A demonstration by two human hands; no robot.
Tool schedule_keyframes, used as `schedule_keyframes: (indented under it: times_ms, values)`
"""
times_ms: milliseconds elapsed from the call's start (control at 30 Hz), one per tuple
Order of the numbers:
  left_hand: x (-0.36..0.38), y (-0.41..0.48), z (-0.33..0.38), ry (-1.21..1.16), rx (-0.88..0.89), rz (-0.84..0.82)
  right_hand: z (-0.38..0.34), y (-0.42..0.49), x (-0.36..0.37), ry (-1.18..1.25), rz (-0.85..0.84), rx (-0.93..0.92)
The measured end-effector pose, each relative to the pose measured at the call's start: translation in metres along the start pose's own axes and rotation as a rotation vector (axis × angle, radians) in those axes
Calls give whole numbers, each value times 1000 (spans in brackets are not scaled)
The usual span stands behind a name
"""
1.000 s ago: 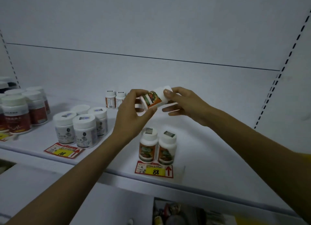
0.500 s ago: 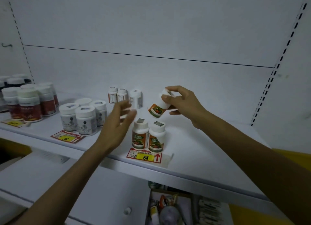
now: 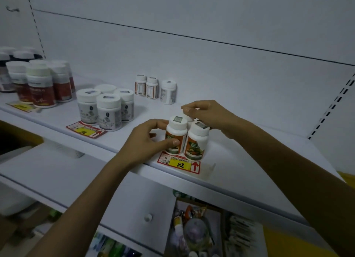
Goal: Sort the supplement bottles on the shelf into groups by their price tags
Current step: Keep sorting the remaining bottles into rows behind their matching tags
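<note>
Two white bottles with orange labels stand at the shelf's front edge behind a price tag marked 88. My left hand grips the left orange-label bottle from its side. The right orange-label bottle stands beside it, touching. My right hand holds the cap of a third orange-label bottle, set down just behind the pair and mostly hidden by them.
Several grey-label jars stand behind a second price tag. Red-label bottles are at the far left with a third tag. Three small bottles stand near the back wall. An open drawer of items lies below the shelf.
My right hand has lowered the tilted orange-label bottle down behind the pair on the shelf. My left hand, empty half a second ago, has moved right and closed on the left bottle.
</note>
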State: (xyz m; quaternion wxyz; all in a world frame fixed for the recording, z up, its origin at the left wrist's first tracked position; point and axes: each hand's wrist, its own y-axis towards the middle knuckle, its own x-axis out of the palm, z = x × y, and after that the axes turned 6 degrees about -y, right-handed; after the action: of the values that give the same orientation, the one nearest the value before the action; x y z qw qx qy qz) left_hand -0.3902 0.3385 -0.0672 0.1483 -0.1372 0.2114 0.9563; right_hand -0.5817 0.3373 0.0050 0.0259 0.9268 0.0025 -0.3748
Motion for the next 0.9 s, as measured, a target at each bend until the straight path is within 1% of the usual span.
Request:
schedule_keyframes:
  times_ms: [300,400,500,600,767,900]
  values:
    - [-2,1,-2,-13,-41,-47,-3,12,0,-51,15,47]
    - [-3,-2,1,-26,-67,-67,-3,12,-4,-87,-13,43]
    - [-5,-1,7,-93,-86,-35,-7,13,-9,-132,-57,46]
    - [-8,6,8,-180,-117,21,-10,23,-13,-138,-29,62]
    - [-16,28,8,-124,-83,51,-18,49,-18,-199,-28,55]
    - [-17,56,0,-99,-118,28,-28,70,-16,-309,-38,11]
